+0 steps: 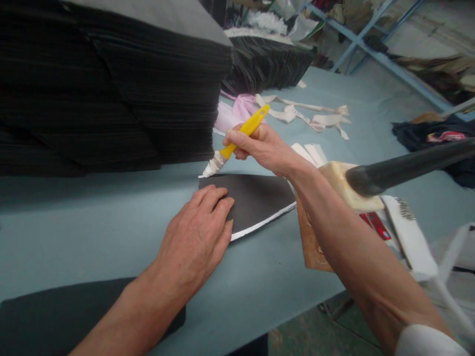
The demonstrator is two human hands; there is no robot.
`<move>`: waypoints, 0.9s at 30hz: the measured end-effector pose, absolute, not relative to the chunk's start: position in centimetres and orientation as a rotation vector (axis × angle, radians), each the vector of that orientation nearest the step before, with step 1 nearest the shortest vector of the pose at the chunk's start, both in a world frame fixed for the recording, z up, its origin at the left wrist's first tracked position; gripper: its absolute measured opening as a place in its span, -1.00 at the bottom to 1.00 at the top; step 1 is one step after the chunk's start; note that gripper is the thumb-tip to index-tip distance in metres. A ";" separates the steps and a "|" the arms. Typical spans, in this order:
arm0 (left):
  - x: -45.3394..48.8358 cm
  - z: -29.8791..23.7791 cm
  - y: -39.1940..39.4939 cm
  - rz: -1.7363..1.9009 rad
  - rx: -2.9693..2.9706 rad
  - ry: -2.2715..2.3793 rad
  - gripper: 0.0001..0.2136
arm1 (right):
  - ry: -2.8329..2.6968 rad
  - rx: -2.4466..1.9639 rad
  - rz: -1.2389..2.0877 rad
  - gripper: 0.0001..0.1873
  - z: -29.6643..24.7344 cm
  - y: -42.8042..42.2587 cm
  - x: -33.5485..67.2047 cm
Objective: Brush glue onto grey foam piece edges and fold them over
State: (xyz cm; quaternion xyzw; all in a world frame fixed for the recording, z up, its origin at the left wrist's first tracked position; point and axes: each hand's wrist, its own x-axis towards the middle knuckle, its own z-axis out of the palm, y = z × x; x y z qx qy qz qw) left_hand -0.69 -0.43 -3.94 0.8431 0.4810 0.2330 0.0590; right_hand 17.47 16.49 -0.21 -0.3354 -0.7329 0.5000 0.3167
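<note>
A bare strip of worktop (74, 222) leaves room left of the left hand (198, 225), between the tall dark stack (111, 99) and the black piece (48, 316) at lower left. The stack walls off the far left; rightward, a pale block (336, 179) and slanting dark bar (415, 165) obstruct passage.

On the table (256, 282), stacked sheets (163, 104) lie behind-left of the panel (260, 198).
</note>
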 end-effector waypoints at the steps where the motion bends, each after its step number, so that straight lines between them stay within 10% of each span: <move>1: -0.7 -3.9 -0.4 0.711 2.554 1.455 -0.66 | -1.927 -0.889 1.319 -0.38 -0.1 16.5 17.6; 27: -0.9 -4.4 -0.3 0.700 2.578 1.469 -0.64 | -1.963 -0.793 1.266 -0.37 -0.3 16.2 18.6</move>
